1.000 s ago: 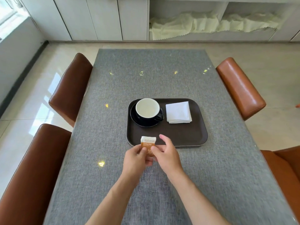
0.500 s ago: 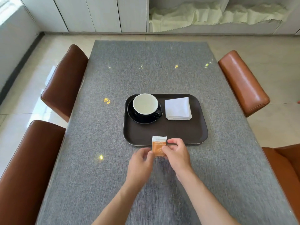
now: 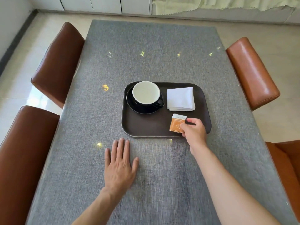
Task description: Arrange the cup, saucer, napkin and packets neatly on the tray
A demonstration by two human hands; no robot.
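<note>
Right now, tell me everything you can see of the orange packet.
The orange packet is small, flat and roughly rectangular, orange with a white top band bearing unreadable print and pale dots lower down. It looks like paper or foil. It sits over the tray, front right, just below the napkin, pinched at its right edge by the right hand.

Cup (image 3: 146,93) on saucer (image 3: 139,109), napkin (image 3: 180,99) beside, packet (image 3: 177,123) (orange-white) on tray (image 3: 146,127).

One cup (image 3: 146,93), saucer (image 3: 142,109), napkin (image 3: 180,99), packet (image 3: 177,123), tray (image 3: 146,129); four chairs (image 3: 60,62).

Grey table (image 3: 146,51), brown chairs (image 3: 60,62)
</note>
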